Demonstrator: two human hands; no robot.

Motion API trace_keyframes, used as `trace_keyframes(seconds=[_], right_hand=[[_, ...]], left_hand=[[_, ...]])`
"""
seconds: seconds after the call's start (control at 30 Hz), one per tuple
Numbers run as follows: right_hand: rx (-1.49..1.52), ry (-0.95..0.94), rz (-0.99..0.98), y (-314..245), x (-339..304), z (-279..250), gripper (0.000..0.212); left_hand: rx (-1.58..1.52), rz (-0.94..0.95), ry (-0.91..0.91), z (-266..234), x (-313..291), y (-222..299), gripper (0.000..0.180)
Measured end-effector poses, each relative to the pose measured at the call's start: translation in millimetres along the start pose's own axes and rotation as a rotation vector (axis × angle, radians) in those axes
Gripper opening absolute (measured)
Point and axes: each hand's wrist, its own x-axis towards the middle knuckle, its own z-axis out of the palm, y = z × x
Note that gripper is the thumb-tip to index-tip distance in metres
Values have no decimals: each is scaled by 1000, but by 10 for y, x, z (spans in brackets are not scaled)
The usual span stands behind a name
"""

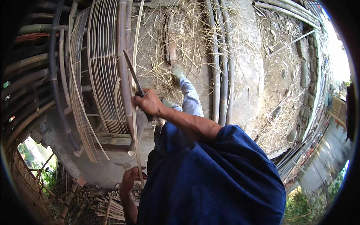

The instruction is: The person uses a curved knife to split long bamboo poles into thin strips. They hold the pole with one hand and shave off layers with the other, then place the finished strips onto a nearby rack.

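My right hand (pixel 150 102) is closed round the handle of a knife (pixel 133 71), whose dark, narrow blade points away and slightly left. Close against that hand runs a long, pale bamboo strip (pixel 135 131), reaching from the far edge of the view back toward my body. Lower down, my left hand (pixel 129 179) is at the strip's near part, with its fingers curled about it. The strip hides part of those fingers. Just left of the strip lies a bamboo bench (pixel 123 56) with a slatted top of thin strips.
Thin shavings (pixel 191 30) litter the floor round a rough log (pixel 171 37) and my foot (pixel 177 72). Long bamboo poles (pixel 223 75) lie to the right. A rack of thick poles (pixel 54 75) stands at left, and cut bamboo pieces (pixel 108 206) are piled at lower left.
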Motion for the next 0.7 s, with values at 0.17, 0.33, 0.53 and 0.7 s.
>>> trace_keyframes(seconds=[0.17, 0.33, 0.53, 0.7], right_hand=[[-363, -96, -115, -431, 146, -88, 49], [-1220, 84, -356, -458, -342, -101, 66], [-1190, -99, -512, -362, -1222, 383, 60], [-1211, -4, -539, -369, -955, 427, 62]], left_hand=[[156, 368, 154, 101, 29, -128, 46], [-140, 612, 223, 136, 491, 559, 38], [-141, 705, 242, -17, 802, 943, 61], [-101, 737, 168, -162, 752, 947, 66]])
